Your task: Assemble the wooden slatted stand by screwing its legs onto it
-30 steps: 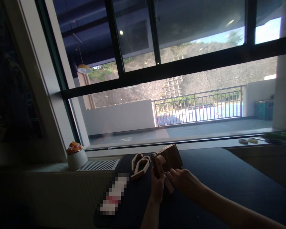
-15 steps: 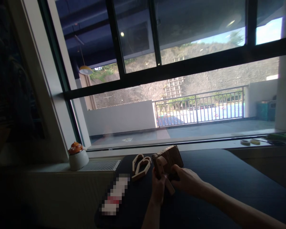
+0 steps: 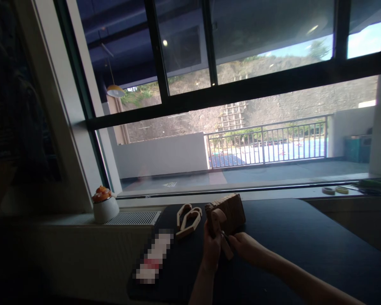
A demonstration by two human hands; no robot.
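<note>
On the dark table (image 3: 305,241) by the window, my left hand (image 3: 211,250) is closed round a wooden piece (image 3: 218,220) and holds it upright against a stack of flat wooden pieces (image 3: 233,208) just behind it. My right hand (image 3: 246,250) is pinched at the lower end of the same wooden piece, fingers closed. Two loop-shaped wooden parts (image 3: 188,218) lie on the table a little to the left of my hands.
A white pot with an orange lid (image 3: 104,205) stands on the sill by a vent grille (image 3: 133,218). A pixelated strip (image 3: 153,256) lies at the table's left. Small rings (image 3: 333,190) and a green object (image 3: 376,184) rest on the far right ledge.
My right hand has shifted down and nearer to me along the wooden piece, its fingers now pinched at the lower end. The view has drifted slightly left. My left hand keeps its grip.
</note>
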